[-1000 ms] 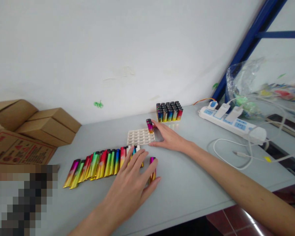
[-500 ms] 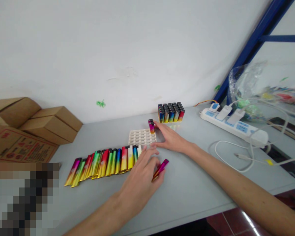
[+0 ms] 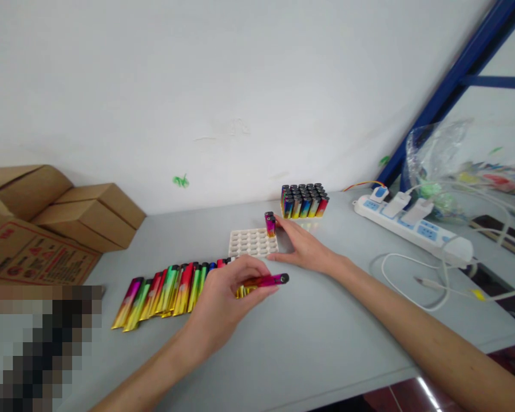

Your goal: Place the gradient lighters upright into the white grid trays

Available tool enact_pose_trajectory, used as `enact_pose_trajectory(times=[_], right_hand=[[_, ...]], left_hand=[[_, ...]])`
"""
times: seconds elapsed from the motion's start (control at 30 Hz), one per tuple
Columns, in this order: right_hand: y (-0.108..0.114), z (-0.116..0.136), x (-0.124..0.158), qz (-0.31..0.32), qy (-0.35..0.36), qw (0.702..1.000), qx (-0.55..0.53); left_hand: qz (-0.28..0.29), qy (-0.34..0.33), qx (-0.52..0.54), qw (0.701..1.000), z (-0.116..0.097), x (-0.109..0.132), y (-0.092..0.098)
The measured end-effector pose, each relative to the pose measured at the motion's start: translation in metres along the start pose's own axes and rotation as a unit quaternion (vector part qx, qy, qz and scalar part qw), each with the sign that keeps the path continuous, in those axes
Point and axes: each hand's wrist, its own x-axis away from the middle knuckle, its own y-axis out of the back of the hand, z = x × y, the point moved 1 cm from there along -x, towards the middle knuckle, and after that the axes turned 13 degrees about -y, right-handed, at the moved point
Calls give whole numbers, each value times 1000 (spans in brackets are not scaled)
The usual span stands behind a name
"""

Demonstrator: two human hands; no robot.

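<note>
Lighters [image 3: 182,297] on grey table [image 3: 326,326] beside white wall [image 3: 223,74]

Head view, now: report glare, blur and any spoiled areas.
Head view, lower right: a bright streak of glare on the floor tiles; head view, centre left: the lying lighters gleam; head view, right: the clear plastic bag looks soft; head view, lower left: coarse pixel blocks hide detail.

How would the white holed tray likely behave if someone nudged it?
The tray would probably slide easily, looking thin and low. It seems fairly stiff, its outline unbent. The upright lighters at its far right corner might wobble, being tall and narrow.
</note>
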Motion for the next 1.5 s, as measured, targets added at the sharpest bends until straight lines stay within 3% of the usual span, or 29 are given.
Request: enact_pose_trajectory(times=[0.53, 0.87, 1.1, 1.3, 1.5], right_hand=[[0, 1, 1, -1, 5, 1000, 7], [0, 1, 1, -2, 3, 1000, 6], [-1, -1, 1, -8, 8, 1000, 14], [0, 0, 2, -5, 8, 1000, 29], [0, 0, 2, -2, 12, 999, 33]], left_hand=[[-2, 81, 121, 989, 3, 1, 3], [-9, 34, 126, 991, -2, -2, 3], [-20, 34, 36, 999, 3, -1, 6], [-21, 39, 31, 999, 6, 2, 6], [-26, 22, -92, 995, 5, 4, 8]])
